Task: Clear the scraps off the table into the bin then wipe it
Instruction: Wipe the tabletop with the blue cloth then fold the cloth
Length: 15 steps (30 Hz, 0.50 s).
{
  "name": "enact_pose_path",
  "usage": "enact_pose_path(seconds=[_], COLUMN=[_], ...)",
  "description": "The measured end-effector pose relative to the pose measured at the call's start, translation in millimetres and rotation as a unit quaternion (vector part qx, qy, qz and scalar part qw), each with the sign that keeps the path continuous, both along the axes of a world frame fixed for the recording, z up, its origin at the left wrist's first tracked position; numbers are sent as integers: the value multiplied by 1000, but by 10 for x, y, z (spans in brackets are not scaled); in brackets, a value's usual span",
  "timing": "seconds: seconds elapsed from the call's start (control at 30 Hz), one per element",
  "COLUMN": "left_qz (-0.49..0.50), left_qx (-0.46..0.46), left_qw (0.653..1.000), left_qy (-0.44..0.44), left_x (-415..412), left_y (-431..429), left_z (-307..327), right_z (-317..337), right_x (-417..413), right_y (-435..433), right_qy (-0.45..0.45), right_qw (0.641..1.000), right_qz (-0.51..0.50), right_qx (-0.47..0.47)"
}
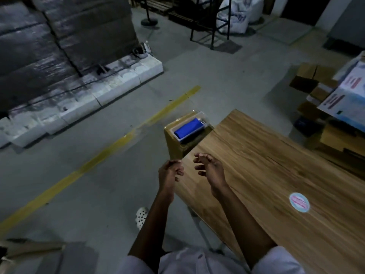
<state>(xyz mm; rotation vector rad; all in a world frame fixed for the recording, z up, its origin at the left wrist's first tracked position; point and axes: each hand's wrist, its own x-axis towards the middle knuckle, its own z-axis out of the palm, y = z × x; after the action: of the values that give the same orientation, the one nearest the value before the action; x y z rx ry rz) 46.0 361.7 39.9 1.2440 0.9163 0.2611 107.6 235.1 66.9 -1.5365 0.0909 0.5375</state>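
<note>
Warehouse concrete all round. On the head view, the wooden tabletop [276, 175] shows no scraps, only a round sticker [299, 202]. Both grips are loose and empty: left hand [170, 173] just off the edge, right hand [209, 167] over the corner. A blue cloth [189, 129] lies in a tray [204, 118] atop the cardboard box [175, 143] beside that corner. Wiping looks next: lift the cloth straight up, clear of the rim. Open floor [118, 184] lies left.

cloth [189, 127] in tray [204, 117] on box [174, 144], box beside table's [266, 155] far corner
</note>
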Motion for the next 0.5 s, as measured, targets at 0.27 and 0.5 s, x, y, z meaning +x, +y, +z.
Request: enact_pose_path(seconds=[0.27,0.5], left_qz=[-51,-103], left_qx=[44,49], left_qw=[998,993], left_qy=[-4,10], left_x=[468,890], left_y=[1871,2891], left_z=[8,81], right_z=[-118,9], right_x=[326,512], right_y=[1719,2672], right_qy=[27,51], right_qw=[996,995], right_qz=[-83,-91], right_qx=[23,-1])
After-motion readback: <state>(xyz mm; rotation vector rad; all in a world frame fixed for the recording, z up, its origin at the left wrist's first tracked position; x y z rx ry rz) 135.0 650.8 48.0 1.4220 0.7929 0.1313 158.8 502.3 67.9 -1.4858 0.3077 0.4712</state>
